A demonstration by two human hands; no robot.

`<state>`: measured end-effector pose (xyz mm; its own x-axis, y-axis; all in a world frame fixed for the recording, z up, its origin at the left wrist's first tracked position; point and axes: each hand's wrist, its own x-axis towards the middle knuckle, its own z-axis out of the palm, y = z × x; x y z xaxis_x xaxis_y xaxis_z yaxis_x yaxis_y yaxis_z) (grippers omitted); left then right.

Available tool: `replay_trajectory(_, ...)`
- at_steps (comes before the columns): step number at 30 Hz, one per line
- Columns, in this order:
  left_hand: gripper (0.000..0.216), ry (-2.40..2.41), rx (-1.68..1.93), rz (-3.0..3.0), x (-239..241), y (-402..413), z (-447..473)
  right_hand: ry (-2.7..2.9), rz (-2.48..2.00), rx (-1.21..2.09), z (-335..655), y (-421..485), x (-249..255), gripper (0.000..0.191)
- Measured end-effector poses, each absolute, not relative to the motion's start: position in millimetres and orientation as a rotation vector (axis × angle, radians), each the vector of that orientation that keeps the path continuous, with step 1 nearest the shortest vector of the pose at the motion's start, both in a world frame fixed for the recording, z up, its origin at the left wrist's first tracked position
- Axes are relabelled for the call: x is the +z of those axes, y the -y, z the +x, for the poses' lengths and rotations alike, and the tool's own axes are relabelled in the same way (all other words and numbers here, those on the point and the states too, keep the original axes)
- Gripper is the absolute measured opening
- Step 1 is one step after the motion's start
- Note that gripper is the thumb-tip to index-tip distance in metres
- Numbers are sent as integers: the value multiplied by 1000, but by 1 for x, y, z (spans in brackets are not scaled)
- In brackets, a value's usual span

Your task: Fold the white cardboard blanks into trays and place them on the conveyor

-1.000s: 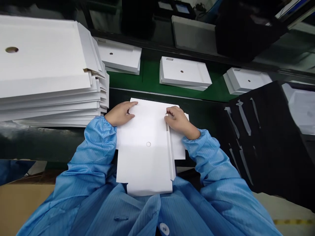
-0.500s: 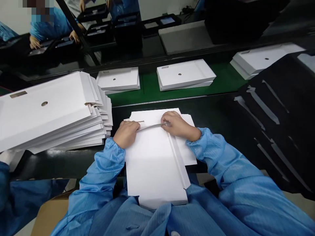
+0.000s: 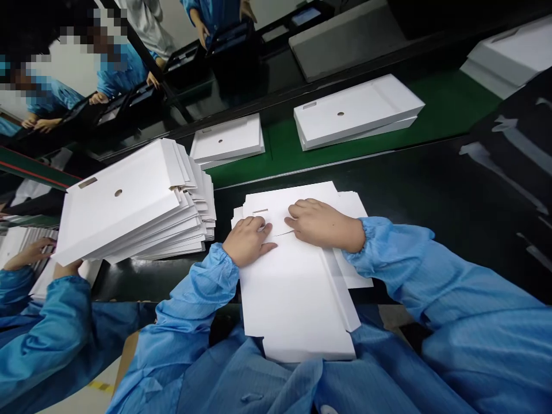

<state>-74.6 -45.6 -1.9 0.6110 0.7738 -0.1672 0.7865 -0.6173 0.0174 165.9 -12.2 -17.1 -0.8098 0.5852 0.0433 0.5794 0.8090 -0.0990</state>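
Note:
A white card box blank (image 3: 293, 293) lies before me, its near end over the table edge against my body. A narrow folded strip runs down its right side. At its far part, my left hand (image 3: 249, 240) rests on the card with thumb and fingers apart, beside a small slot. My right hand (image 3: 321, 223) lies on the same far part, fingers spread a little and pressing on the card. A thin fold line shows between the two hands. Other white sheets (image 3: 356, 264) stick out beneath the blank.
To the left stands a tall pile of folded white card trays (image 3: 142, 190). Beyond, white trays (image 3: 360, 112) sit on a green belt (image 3: 276, 146). A black sheet with grey strips (image 3: 509, 144) is at right. A co-worker's hand (image 3: 37, 253) touches cards at far left; other people work behind.
The raised flap between my hands now lies flat. My left hand has let go of its edge and spread; my right hand has flattened onto the card. The view has tilted and shifted left.

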Motion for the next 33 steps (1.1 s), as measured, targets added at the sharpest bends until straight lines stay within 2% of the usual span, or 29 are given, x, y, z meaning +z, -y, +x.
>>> replay_trajectory(7, 31, -1265, -188, 2716, -2, 32, -74, 2930, -976, 135, 154, 14, -18, 27)
replay_trajectory(14, 40, -1361, -255, 2834, -4, 39, -68, 2894, -999, 122, 141, 9, -18, 24)
replay_trajectory(19, 28, -1455, -293, 2770, -4, 32, -62, 2883, -1032, 154, 138, 3, -14, 29)
replay_trajectory(25, 25, -1548, -267, 2493, 6, 1, -63, 2955, -1189, 496, 134, -23, -2, 25)
replay_trajectory(28, 33, -1665, -251, 2379, 12, -7, -66, 2814, -1207, 634, 138, -30, -6, 37)
replay_trajectory(33, 48, -1533, -197, 2624, 10, 1, -75, 2741, -994, 303, 152, -22, -28, 49)
